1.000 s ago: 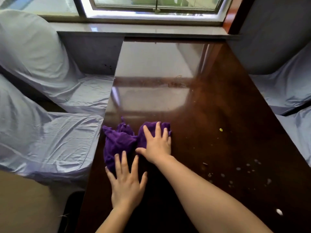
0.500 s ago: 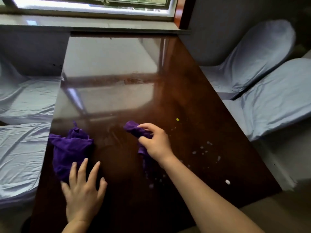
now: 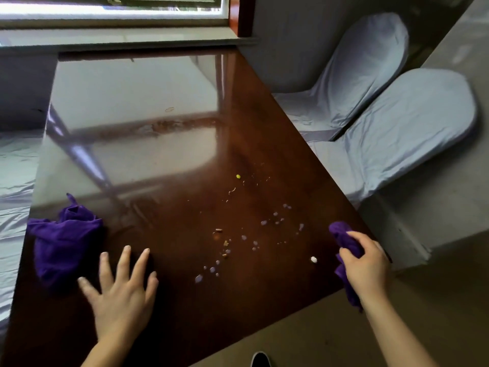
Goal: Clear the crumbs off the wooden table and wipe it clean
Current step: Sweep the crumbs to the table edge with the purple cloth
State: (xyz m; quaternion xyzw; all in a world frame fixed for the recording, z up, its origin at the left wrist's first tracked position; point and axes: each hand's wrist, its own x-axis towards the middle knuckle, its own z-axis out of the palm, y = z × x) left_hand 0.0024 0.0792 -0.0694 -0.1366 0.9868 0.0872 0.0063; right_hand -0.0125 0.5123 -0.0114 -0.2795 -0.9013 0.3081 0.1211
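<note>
A glossy dark wooden table [image 3: 169, 144] fills the view. Several crumbs [image 3: 238, 242] lie scattered on its right half, with a yellow bit [image 3: 238, 176] farther back and a white bit [image 3: 313, 259] near the right edge. My right hand [image 3: 365, 263] is at the table's right edge, shut on a small purple cloth [image 3: 344, 239]. A second, crumpled purple cloth [image 3: 60, 239] lies at the left edge. My left hand [image 3: 121, 295] rests flat on the table with fingers spread, just right of that cloth.
Two chairs in pale grey covers [image 3: 397, 123] stand along the right side. More grey covered seating [image 3: 13, 181] runs along the left. A window sill [image 3: 119, 38] borders the far end. A dark shoe tip [image 3: 260, 360] shows on the floor below.
My right hand has carried the small purple cloth from the table's middle to the right edge, past the crumbs. The view has swung right; the left hand stays flat by the other cloth.
</note>
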